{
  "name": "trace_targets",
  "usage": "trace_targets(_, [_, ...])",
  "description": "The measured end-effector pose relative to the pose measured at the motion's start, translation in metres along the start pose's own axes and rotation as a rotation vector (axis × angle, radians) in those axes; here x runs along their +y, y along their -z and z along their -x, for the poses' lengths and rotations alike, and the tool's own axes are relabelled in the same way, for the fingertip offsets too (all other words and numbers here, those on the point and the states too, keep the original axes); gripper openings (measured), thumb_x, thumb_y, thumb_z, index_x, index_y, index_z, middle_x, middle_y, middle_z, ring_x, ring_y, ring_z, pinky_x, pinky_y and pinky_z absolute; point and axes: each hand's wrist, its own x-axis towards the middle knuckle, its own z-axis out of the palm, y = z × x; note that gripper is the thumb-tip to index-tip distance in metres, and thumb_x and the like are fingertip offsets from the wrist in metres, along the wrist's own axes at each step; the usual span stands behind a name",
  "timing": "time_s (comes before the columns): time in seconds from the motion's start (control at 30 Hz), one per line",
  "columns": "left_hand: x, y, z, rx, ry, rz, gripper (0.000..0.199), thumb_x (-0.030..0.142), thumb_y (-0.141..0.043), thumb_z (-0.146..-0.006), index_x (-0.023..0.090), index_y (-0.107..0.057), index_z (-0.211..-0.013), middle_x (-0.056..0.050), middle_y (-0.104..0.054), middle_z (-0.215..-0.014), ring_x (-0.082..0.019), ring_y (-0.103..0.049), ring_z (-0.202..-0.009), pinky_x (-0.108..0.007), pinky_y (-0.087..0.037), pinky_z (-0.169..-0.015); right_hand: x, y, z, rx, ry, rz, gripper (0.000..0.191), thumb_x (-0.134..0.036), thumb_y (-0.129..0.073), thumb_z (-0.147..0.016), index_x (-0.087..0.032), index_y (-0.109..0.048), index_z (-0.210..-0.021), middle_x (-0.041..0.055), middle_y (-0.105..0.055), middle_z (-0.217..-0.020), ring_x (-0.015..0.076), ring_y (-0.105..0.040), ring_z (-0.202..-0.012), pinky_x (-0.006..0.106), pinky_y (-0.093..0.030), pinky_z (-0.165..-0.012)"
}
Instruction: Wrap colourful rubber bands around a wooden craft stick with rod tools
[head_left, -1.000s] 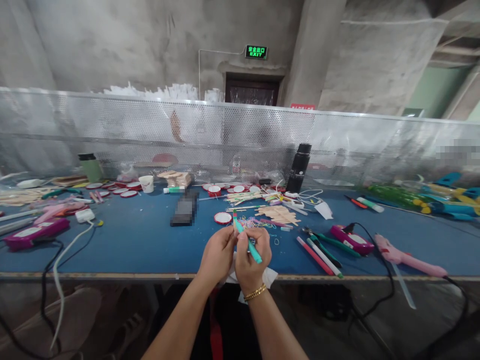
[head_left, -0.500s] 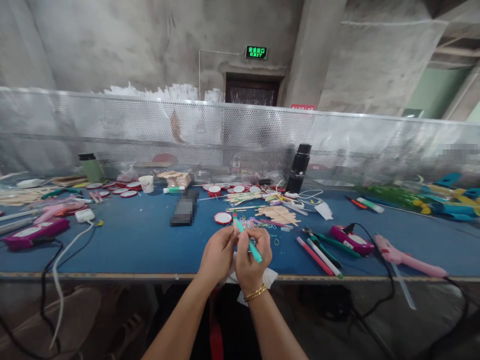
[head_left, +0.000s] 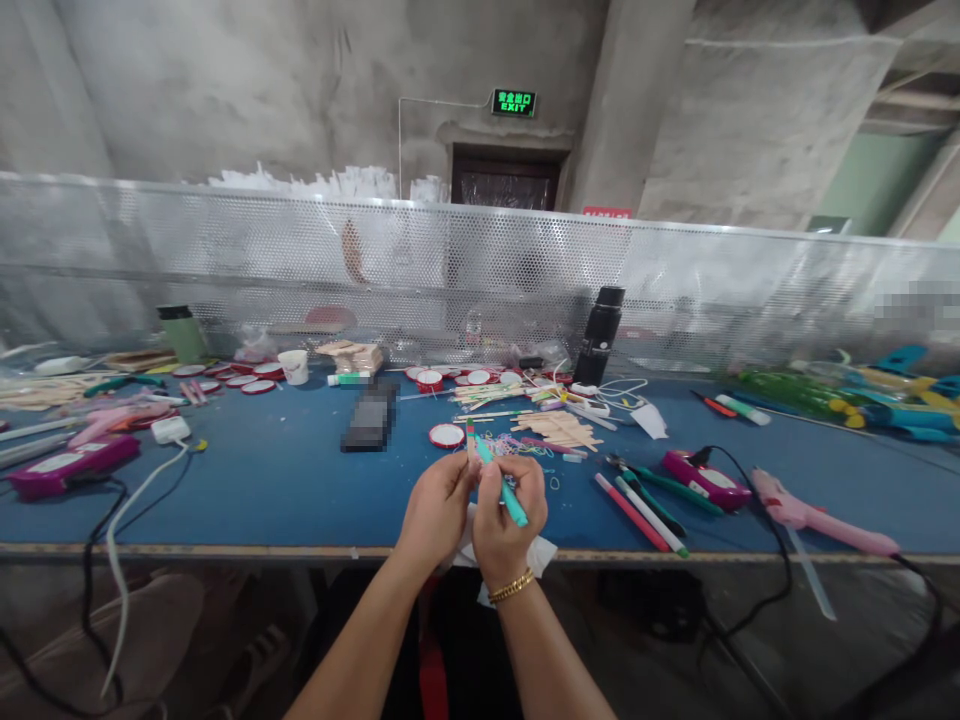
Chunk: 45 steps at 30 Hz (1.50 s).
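Note:
My right hand (head_left: 511,505) is closed around a turquoise marker (head_left: 512,500), whose tip end points up and left toward a small wooden craft stick (head_left: 471,438). The stick stands upright between the fingers of my left hand (head_left: 437,508), with green and red bands at its top. Both hands are close together over the table's front edge. Just beyond them lie loose coloured rubber bands (head_left: 517,447) and a round white disc with a red rim (head_left: 447,435). A white tissue (head_left: 541,552) shows partly under my right hand.
Plain craft sticks (head_left: 562,430) lie behind the hands. To the right are a pink marker (head_left: 631,512), green-handled pliers (head_left: 667,488) and a pink glue gun (head_left: 802,510) with a cord. A phone (head_left: 370,415) lies left, and a black bottle (head_left: 600,335) stands by the mesh panel.
Hardly anything differs. The marker and my right hand have shifted very slightly against the stick, and the stick remains in my left hand.

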Motion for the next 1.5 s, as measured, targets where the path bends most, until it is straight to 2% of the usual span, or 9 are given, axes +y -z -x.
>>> trace_targets(0.3, [-0.001, 0.0003, 0.0005, -0.015, -0.011, 0.016, 0.038, 0.042, -0.047, -0.106, 0.02, -0.061, -0.078, -0.002, -0.066, -0.08, -0.018, -0.056, -0.074, -0.027, -0.041, -0.068, 0.0013, -0.0001, 0.0011, -0.046, 0.01, -0.006, 0.011, -0.024, -0.056, -0.102, -0.024, -0.058, -0.091, -0.0016, -0.065, -0.083, 0.016, -0.064, -0.076, 0.037, -0.052, -0.082])
trace_targets(0.53, [-0.0007, 0.0002, -0.0007, -0.006, -0.01, 0.01, 0.041, 0.046, -0.047, -0.106, 0.02, -0.063, -0.08, -0.002, -0.067, -0.081, -0.018, -0.057, -0.076, -0.027, -0.042, -0.07, 0.0021, -0.0008, 0.002, 0.022, -0.016, 0.01, 0.011, -0.023, -0.057, -0.102, -0.023, -0.058, -0.091, -0.0011, -0.065, -0.082, 0.0162, -0.064, -0.075, 0.036, -0.052, -0.079])
trace_targets(0.77, [-0.0033, -0.0003, 0.0, -0.008, -0.008, 0.02, 0.039, 0.044, -0.047, -0.105, 0.02, -0.06, -0.078, -0.001, -0.063, -0.078, -0.018, -0.054, -0.073, -0.027, -0.041, -0.069, 0.0007, -0.0002, 0.0014, -0.032, 0.012, -0.015, 0.012, -0.025, -0.056, -0.102, -0.023, -0.058, -0.091, -0.0013, -0.065, -0.083, 0.0161, -0.064, -0.075, 0.037, -0.052, -0.081])
trace_targets(0.97, [-0.0041, -0.0005, 0.0001, -0.007, 0.007, 0.011, 0.04, 0.047, -0.046, -0.106, 0.019, -0.062, -0.082, -0.002, -0.065, -0.081, -0.019, -0.056, -0.077, -0.028, -0.042, -0.071, 0.0015, -0.0007, 0.0018, 0.012, -0.024, -0.012, 0.011, -0.023, -0.057, -0.102, -0.023, -0.058, -0.091, -0.0009, -0.066, -0.082, 0.0161, -0.064, -0.075, 0.036, -0.052, -0.079])
trace_targets(1.17, [-0.0033, -0.0006, -0.0001, -0.007, 0.005, 0.022, 0.041, 0.046, -0.046, -0.107, 0.019, -0.061, -0.08, -0.001, -0.064, -0.079, -0.018, -0.054, -0.074, -0.027, -0.041, -0.069, 0.0007, -0.0003, 0.0014, -0.021, -0.004, -0.011, 0.014, -0.025, -0.056, -0.102, -0.023, -0.058, -0.089, -0.0012, -0.066, -0.081, 0.0157, -0.064, -0.074, 0.036, -0.052, -0.079])
trace_targets(1.3, [-0.0043, -0.0006, -0.0002, -0.006, 0.001, 0.006, 0.042, 0.046, -0.046, -0.107, 0.019, -0.063, -0.08, -0.002, -0.066, -0.082, -0.019, -0.057, -0.078, -0.028, -0.042, -0.073, 0.0014, -0.0003, 0.0015, 0.022, -0.036, 0.01, 0.013, -0.025, -0.057, -0.102, -0.022, -0.059, -0.09, -0.0007, -0.066, -0.081, 0.0161, -0.064, -0.075, 0.035, -0.052, -0.078])
trace_targets(1.5, [-0.0068, -0.0005, -0.0003, -0.009, -0.005, 0.007, 0.041, 0.046, -0.046, -0.107, 0.019, -0.062, -0.08, -0.001, -0.064, -0.079, -0.018, -0.055, -0.075, -0.027, -0.041, -0.07, 0.001, -0.0009, 0.0011, -0.01, 0.006, 0.005, 0.014, -0.025, -0.056, -0.102, -0.023, -0.058, -0.089, -0.0016, -0.065, -0.081, 0.0156, -0.064, -0.073, 0.036, -0.052, -0.079])
